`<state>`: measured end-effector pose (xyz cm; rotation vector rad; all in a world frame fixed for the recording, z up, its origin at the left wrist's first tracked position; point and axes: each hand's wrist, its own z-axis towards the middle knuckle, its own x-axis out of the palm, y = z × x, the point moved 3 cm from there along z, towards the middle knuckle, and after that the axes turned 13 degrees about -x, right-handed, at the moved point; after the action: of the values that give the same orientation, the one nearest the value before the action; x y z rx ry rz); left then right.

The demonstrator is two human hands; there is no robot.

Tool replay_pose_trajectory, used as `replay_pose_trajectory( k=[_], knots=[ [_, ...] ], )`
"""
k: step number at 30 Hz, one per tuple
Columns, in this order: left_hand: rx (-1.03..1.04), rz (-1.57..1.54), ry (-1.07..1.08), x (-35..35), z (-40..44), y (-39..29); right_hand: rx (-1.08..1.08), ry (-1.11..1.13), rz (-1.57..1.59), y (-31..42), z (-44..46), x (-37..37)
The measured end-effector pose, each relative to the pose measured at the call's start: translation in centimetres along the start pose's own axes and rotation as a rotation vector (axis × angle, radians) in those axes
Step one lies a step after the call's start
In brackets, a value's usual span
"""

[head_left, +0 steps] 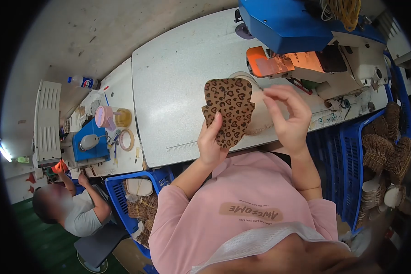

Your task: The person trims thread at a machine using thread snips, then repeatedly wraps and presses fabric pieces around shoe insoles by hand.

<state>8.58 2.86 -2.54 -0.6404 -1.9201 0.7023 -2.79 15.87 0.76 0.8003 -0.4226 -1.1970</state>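
Observation:
My left hand (211,139) grips a brown fabric piece (228,112) with a dark heart-shaped leopard print, its thumb lying on top. The piece looks like a slipper part, broad at the far end and stepped at its sides. A pale rounded edge (242,76) shows just beyond it. To its right, my right hand (291,116) is raised with thumb and forefinger brought together in a pinch. Whatever sits between those fingertips is too small to name. Both hands are above the white worktable (169,100).
A blue machine (287,27) with an orange plate (262,61) stands at the far right. Blue crates (351,169) hold stacked brown pieces (376,153); another crate (116,187) is at left. A seated person (84,208) works beyond a pink-lidded jar (106,117) and a tape roll (126,140).

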Motion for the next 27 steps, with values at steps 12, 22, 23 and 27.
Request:
replay_pose_trajectory(
  k=[12, 22, 23, 27],
  knots=[
    [-0.058, -0.162, 0.365, 0.7, -0.8, 0.3, 0.170, 0.139, 0.125, 0.0, 1.8, 1.1],
    [0.006, 1.856, -0.810, -7.5, 0.6, 0.7, 0.181, 0.213, -0.146, -2.9, -1.6, -1.6],
    [0.133, 1.794, -0.788, -7.3, 0.9, 0.9, 0.183, 0.243, -0.192, -3.1, -2.1, -1.6],
    [0.582, 1.490, -0.468, -5.2, 2.5, -1.0, 0.198, 0.324, -0.421, -3.2, -3.2, -0.8]
  ],
)
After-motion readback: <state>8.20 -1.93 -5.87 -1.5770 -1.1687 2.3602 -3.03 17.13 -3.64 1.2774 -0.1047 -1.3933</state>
